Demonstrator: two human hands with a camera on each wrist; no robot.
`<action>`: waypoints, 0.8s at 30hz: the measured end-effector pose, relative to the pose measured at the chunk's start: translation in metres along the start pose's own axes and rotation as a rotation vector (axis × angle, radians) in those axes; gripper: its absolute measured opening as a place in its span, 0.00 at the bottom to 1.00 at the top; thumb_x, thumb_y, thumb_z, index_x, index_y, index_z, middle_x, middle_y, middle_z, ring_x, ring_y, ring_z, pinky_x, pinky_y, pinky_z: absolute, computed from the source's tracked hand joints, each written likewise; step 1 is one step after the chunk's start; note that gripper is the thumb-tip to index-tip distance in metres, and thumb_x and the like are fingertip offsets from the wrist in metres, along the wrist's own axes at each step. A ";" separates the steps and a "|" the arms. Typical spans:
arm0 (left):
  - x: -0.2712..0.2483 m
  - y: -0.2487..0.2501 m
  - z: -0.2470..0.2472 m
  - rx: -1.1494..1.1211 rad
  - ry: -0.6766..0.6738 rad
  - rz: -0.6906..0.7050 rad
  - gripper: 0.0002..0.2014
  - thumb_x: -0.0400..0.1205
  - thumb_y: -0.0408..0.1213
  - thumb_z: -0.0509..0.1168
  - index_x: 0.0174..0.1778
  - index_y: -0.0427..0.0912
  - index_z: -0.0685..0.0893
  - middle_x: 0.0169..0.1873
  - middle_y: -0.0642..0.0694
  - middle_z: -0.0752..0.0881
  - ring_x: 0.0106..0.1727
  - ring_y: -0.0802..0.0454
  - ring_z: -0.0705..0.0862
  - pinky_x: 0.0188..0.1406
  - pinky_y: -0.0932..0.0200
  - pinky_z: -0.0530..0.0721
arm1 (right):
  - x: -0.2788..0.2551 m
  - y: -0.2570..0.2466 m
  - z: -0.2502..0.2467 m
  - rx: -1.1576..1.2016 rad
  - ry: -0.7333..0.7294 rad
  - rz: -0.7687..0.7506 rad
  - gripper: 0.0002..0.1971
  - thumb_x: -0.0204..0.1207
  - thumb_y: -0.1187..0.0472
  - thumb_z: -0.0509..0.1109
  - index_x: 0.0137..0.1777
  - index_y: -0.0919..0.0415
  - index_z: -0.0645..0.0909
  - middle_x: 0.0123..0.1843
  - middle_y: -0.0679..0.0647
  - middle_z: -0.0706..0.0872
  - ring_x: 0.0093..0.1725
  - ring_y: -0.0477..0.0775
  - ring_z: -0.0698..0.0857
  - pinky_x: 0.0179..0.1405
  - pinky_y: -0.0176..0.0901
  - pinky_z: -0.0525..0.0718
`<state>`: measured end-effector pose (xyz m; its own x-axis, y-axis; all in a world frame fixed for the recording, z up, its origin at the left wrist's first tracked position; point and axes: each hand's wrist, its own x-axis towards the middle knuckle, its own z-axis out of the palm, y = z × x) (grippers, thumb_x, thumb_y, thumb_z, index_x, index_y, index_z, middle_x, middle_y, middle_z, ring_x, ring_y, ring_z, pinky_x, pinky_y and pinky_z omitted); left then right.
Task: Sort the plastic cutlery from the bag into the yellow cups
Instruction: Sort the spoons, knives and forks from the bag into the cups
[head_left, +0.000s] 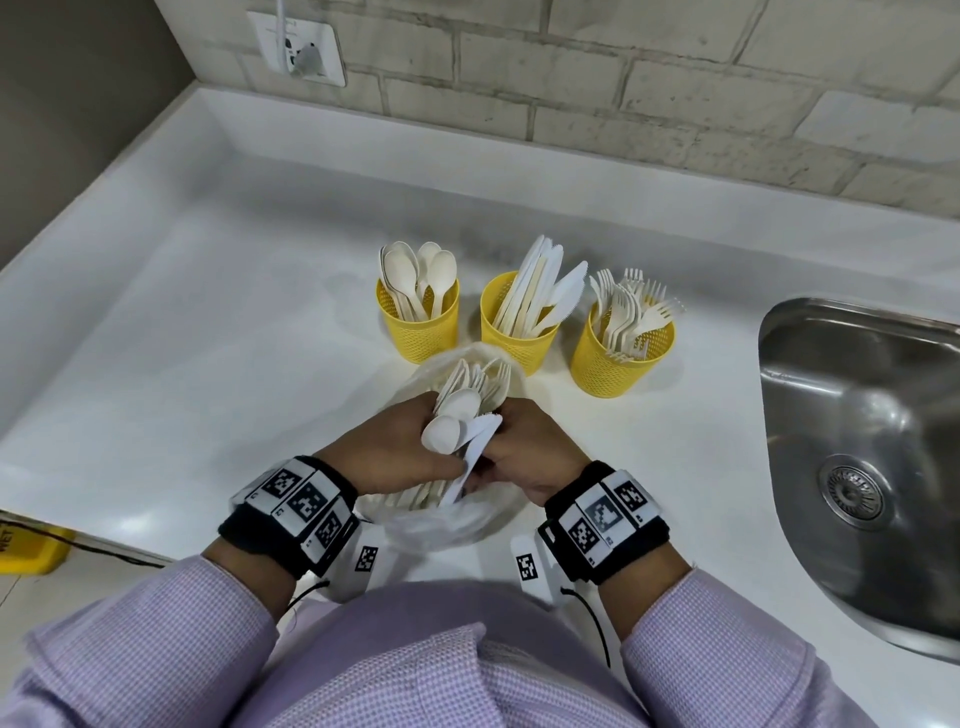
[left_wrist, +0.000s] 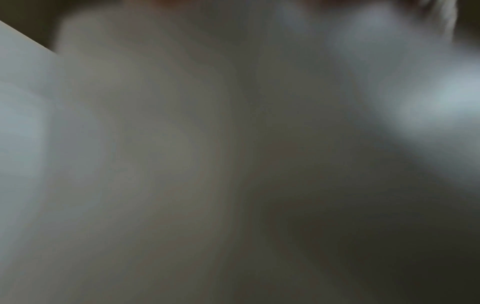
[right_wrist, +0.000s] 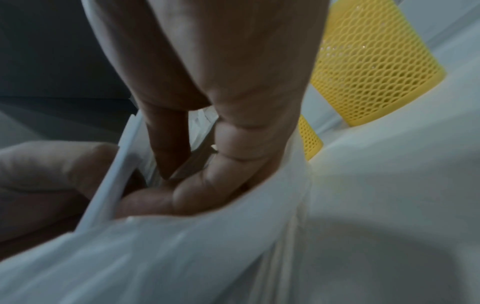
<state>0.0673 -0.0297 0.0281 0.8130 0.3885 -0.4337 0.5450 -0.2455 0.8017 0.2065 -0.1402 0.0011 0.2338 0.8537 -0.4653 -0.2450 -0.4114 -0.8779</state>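
Observation:
Three yellow mesh cups stand in a row: the spoon cup (head_left: 418, 325), the knife cup (head_left: 519, 338) and the fork cup (head_left: 621, 358). In front of them lies the clear plastic bag (head_left: 441, 525) with cutlery handles showing through it. My left hand (head_left: 400, 444) grips a bundle of spoons and forks (head_left: 460, 400) that sticks out of the bag's mouth. My right hand (head_left: 522, 441) pinches a white knife (head_left: 475, 457) beside that bundle. In the right wrist view the right hand (right_wrist: 197, 185) curls against the knife (right_wrist: 111, 185) above the bag (right_wrist: 233, 257). The left wrist view is only blur.
A steel sink (head_left: 862, 457) is sunk into the white counter (head_left: 208, 338) at the right. A brick wall with a socket (head_left: 298, 49) runs along the back. A yellow object (head_left: 31, 545) lies below the counter's left edge.

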 end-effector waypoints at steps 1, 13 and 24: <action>0.000 0.001 0.000 -0.004 -0.013 0.003 0.25 0.66 0.48 0.74 0.61 0.57 0.83 0.54 0.58 0.89 0.58 0.59 0.87 0.61 0.49 0.87 | 0.001 0.000 0.000 -0.004 -0.006 0.007 0.13 0.69 0.65 0.76 0.53 0.67 0.90 0.42 0.67 0.92 0.39 0.65 0.91 0.44 0.62 0.92; 0.004 0.000 0.001 -0.047 -0.090 0.041 0.25 0.69 0.27 0.83 0.58 0.48 0.85 0.48 0.52 0.91 0.53 0.57 0.90 0.52 0.61 0.87 | 0.007 -0.006 0.003 -0.068 0.019 0.038 0.10 0.72 0.67 0.72 0.51 0.68 0.90 0.47 0.68 0.93 0.47 0.69 0.92 0.53 0.71 0.89; 0.006 -0.011 0.002 -0.041 0.094 -0.032 0.36 0.62 0.43 0.82 0.67 0.49 0.79 0.55 0.54 0.88 0.58 0.54 0.88 0.60 0.49 0.88 | 0.007 -0.013 -0.003 -0.298 -0.043 0.081 0.15 0.86 0.56 0.66 0.55 0.69 0.87 0.44 0.64 0.91 0.39 0.59 0.89 0.37 0.49 0.88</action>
<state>0.0668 -0.0261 0.0158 0.7711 0.4781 -0.4206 0.5603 -0.1954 0.8049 0.2146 -0.1294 0.0090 0.1832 0.8242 -0.5359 0.0270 -0.5491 -0.8353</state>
